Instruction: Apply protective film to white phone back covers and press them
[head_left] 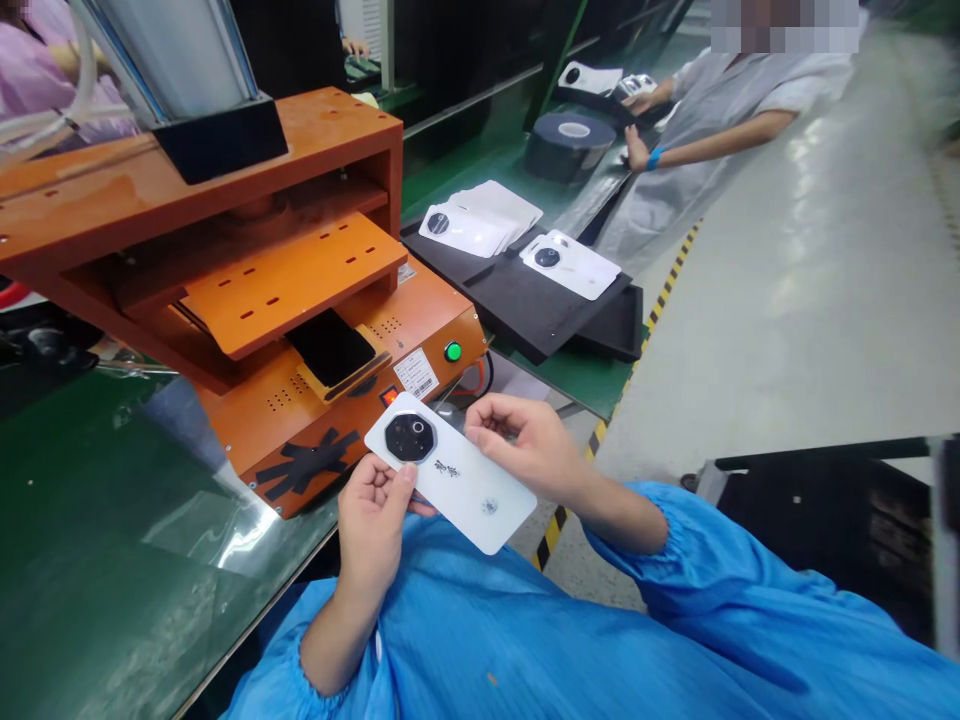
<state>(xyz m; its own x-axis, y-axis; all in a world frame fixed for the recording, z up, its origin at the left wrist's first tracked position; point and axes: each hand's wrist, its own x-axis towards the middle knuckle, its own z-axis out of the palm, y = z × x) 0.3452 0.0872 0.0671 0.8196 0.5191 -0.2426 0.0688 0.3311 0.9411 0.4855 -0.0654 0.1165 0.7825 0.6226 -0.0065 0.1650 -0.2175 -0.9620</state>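
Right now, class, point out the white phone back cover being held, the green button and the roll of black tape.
white phone back cover (465, 492), head view: plain middle
green button (453, 351), head view: its face
roll of black tape (568, 148), head view: side wall

Left hand (373, 515) and right hand (525, 445) — both raised, fingers pinching.

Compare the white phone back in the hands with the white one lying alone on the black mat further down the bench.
The held back is up off the bench, gripped by the left hand and right hand; the mat back lies flat and untouched. The held one looks larger, being nearer the camera. Its dark print shows; none is discernible on the far one. Both are white with a round black camera ring.
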